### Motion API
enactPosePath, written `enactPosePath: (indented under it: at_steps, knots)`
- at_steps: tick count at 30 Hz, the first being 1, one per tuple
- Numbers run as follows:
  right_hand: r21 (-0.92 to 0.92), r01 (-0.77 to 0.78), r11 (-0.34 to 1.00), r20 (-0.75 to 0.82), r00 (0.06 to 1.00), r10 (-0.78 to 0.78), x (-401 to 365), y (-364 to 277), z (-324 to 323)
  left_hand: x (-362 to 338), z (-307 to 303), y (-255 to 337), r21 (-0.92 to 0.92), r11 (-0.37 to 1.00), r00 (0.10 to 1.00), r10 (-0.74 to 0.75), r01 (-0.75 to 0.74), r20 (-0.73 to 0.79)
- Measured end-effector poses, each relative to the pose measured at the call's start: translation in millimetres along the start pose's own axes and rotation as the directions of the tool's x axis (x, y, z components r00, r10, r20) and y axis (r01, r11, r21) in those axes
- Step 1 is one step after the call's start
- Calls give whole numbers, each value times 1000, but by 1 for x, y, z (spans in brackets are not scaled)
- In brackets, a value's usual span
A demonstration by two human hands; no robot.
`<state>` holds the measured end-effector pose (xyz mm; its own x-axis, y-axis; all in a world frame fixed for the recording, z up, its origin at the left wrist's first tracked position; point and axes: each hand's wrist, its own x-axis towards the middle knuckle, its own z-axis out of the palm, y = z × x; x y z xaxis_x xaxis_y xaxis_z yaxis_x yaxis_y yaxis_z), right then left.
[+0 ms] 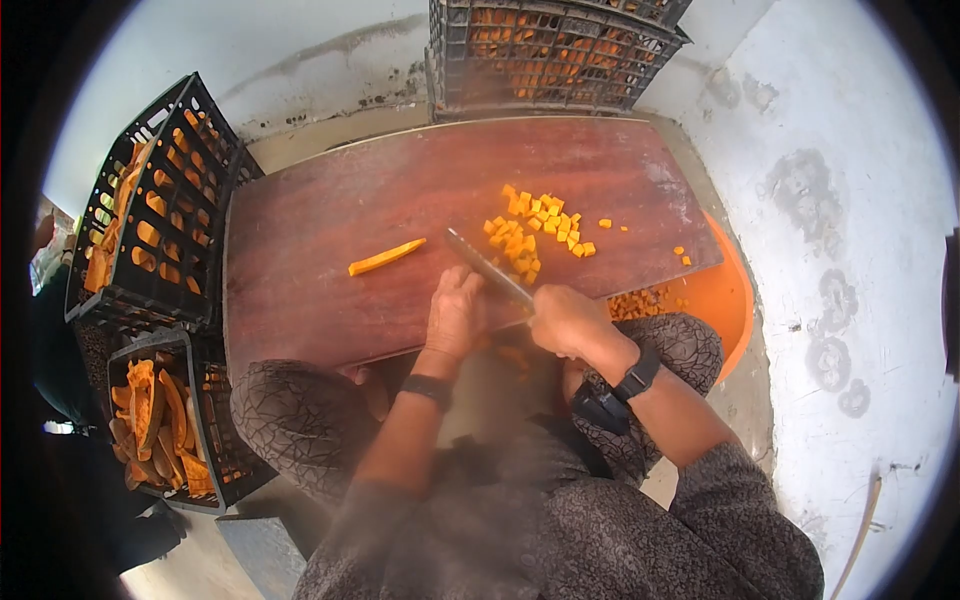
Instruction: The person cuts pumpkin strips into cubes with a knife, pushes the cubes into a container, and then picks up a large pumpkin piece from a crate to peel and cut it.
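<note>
My right hand (570,322) is closed around the handle of a knife (488,265), whose blade points up and to the left over the reddish board (310,220). Beside the blade, my left hand (457,308) rests near the board's front edge with its fingers curled; whatever they hold, if anything, is hidden. A long orange strip of what looks like pumpkin (387,257) lies on the board to the left of the blade. Small orange cubes (520,250) are heaped just beyond the knife, and a few lie scattered to the right.
An orange tub (738,300) with diced pieces (640,303) stands under the board's right end. Black crates of orange pieces stand at the left (180,200), lower left (205,430) and back (560,55). A white wall (840,250) rises on the right.
</note>
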<state>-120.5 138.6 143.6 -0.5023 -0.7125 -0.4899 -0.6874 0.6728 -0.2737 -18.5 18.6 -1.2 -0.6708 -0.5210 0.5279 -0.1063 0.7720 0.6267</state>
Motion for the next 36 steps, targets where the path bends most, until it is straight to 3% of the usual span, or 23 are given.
enactPosePath:
  at_steps: [3,5,9,11,12,14,17,21,23,26,36]
  knots:
    - [45,-67,997,132,989,60,2,-6,-8,0,2,1,-5,1000,1000,-10,10,8]
    - [-82,61,995,-66,996,-67,20,1,17,-2,5,-1,5,999,999,-32,32,22]
    - [2,77,997,-183,980,-76,28,-2,32,-7,5,-6,-17,1000,1000,-13,13,28]
    - [184,9,983,-130,991,15,27,2,26,-5,0,-1,-39,999,1000,12,-11,12]
    - [183,10,983,-131,991,14,26,6,24,-5,-1,1,-11,999,999,38,-38,0]
    - [469,-75,880,-4,996,87,27,17,20,-5,-5,5,15,998,998,68,-68,-12]
    - [513,-53,857,-47,995,89,25,26,29,-6,-8,5,55,997,999,51,-52,16]
    - [444,-104,890,-48,989,140,9,17,21,-7,-4,3,15,1000,1000,4,-4,14]
    - [206,-8,978,-146,989,39,3,16,21,-5,-4,4,29,1000,1000,3,-3,-11]
    - [123,69,990,-199,979,-44,-3,17,23,-4,-2,2,11,1000,1000,27,-27,-5]
    - [57,24,998,-146,989,-16,-10,6,18,-3,-2,0,18,999,998,-32,31,57]
